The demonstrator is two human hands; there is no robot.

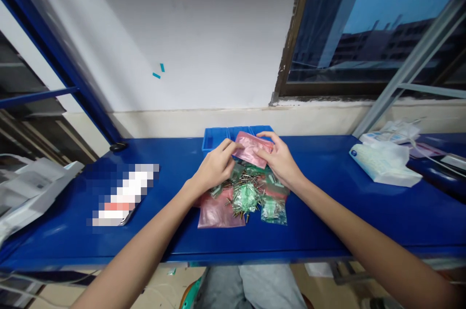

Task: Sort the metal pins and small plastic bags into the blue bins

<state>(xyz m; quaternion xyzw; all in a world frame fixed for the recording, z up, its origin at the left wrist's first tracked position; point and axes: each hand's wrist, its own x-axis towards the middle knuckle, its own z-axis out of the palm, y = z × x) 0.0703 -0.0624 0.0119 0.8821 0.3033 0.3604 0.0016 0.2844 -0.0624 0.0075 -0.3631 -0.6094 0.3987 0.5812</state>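
A small pink plastic bag [251, 148] is held up above the pile, in front of the blue bins. My right hand [279, 157] pinches its right side between thumb and fingers. At its left edge, my left hand [218, 163] has its fingers bent and pressed together on the bag. Below lie loose metal screw-like pieces [238, 202], a clear bag with green content [246, 197], another such bag [274, 209] at the right, and a larger pink bag [222, 212] lying flat at the left.
Blue bins [215, 139] stand against the wall on the blue table [320, 212]. A tissue pack [386, 163] and cables lie at the right. A blurred-out white object [125, 197] and white packaging [40, 192] are at the left.
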